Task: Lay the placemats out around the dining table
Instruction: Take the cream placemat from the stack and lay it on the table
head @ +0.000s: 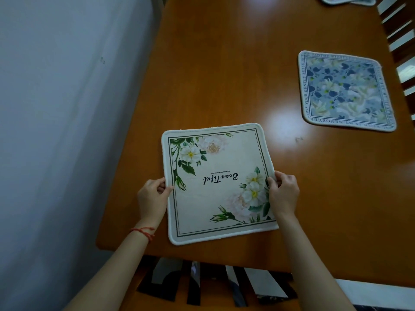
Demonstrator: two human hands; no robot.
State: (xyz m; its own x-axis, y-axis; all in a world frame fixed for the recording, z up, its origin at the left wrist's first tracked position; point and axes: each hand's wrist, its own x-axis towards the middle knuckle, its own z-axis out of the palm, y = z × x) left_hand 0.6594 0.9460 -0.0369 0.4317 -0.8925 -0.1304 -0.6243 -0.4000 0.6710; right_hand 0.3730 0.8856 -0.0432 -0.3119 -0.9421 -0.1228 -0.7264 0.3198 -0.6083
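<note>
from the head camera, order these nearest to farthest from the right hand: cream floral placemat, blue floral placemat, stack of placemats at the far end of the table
1. cream floral placemat: pinched at its right edge by the right hand, near end of the table.
2. blue floral placemat: farther up the table, right side.
3. stack of placemats: far end, top right, mostly cut off by the frame.

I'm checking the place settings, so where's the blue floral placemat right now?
In the head view, the square blue floral placemat lies flat at the wooden table's right edge, beside the slatted chair, beyond and right of the cream floral placemat.
</note>
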